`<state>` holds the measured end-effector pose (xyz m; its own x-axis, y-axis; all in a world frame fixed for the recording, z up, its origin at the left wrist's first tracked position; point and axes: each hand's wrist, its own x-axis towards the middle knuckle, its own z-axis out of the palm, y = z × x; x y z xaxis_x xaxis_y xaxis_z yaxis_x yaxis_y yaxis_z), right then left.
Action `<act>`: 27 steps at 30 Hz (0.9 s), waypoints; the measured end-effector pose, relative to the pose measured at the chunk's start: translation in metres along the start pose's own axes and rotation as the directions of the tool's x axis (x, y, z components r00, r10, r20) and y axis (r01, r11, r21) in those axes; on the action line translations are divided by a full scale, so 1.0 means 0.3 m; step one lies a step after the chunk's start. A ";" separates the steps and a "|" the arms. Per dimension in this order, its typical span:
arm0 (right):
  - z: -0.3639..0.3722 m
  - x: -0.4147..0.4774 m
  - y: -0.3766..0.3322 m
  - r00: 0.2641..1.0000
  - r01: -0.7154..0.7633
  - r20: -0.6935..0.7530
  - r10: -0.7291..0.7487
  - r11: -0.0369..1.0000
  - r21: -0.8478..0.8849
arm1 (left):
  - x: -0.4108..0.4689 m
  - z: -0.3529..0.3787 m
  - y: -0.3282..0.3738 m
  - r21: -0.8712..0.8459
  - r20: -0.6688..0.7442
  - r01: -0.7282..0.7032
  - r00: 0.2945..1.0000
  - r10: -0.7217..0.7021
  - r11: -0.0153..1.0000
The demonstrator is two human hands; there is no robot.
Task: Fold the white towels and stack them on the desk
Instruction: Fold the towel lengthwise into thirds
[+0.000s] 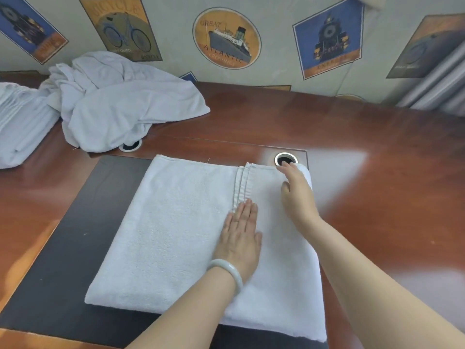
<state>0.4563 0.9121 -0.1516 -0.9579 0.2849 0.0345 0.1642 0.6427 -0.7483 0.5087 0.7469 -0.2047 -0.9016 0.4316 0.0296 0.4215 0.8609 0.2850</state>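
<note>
A white terry towel [176,235] lies partly folded on the dark desk mat [75,222] in the middle of the reddish wooden surface [377,185], its far edge just short of a round cable grommet [286,159]. A hemmed edge [243,182] runs from the far side toward the person, marking where one layer has been laid over another.

The left hand [240,238], a pale bangle [227,272] on its wrist, lies flat and open, palm down, on the towel just near of that hem, fingers together and pointing away; it grips nothing. The right hand [297,190] rests at the towel's far right corner, fingers spread loosely over the cloth, thumb apart. I cannot tell whether it pinches the corner or merely presses it.

This cloth looks soft, limp and light, thick enough to hold a crease but sure to sag and slip out of line if lifted by one point. I would judge the best hold to be at two corners or along a folded edge, both hands together, with a flat palm pinning the layers meanwhile. The rough pile should grip against itself, so the layers are unlikely to slide.

Well apart, at the far left, a crumpled heap of white towels [120,102] waits unfolded, and beside it at the frame's left edge sits what seems a stack of folded towels [20,122].
</note>
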 end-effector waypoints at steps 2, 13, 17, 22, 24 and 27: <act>-0.007 -0.048 0.080 0.991 0.120 -0.018 -0.134 0.932 -0.343 | 0.011 0.005 0.006 0.008 -0.036 0.002 0.999 -0.002 1.000; 0.008 -0.095 0.119 0.996 0.092 0.035 -0.086 0.843 -0.530 | 0.400 -0.164 0.000 -0.263 0.350 0.673 0.734 -0.582 0.691; 0.009 -0.013 0.110 0.997 0.067 0.012 -0.072 0.841 -0.536 | 0.372 -0.127 -0.018 -0.324 0.226 0.551 0.834 -0.503 0.769; 0.041 0.003 0.133 0.987 0.003 0.134 0.091 0.819 -0.574 | 0.321 -0.074 0.003 -0.033 -0.139 0.261 0.955 -0.263 0.965; 0.040 0.009 0.129 0.984 0.010 0.147 0.098 0.800 -0.599 | 0.339 -0.060 0.015 0.038 -0.111 0.020 0.994 -0.016 0.999; 0.043 0.030 0.113 0.976 0.014 0.175 0.128 0.768 -0.640 | 0.345 -0.018 -0.009 -0.029 0.060 0.035 0.998 -0.033 0.999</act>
<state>0.4501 0.9274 -0.1850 -0.9554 0.2359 -0.1778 0.2633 0.9529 -0.1508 0.4137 0.7878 -0.1973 -0.9076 0.4183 -0.0372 0.3869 0.8673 0.3132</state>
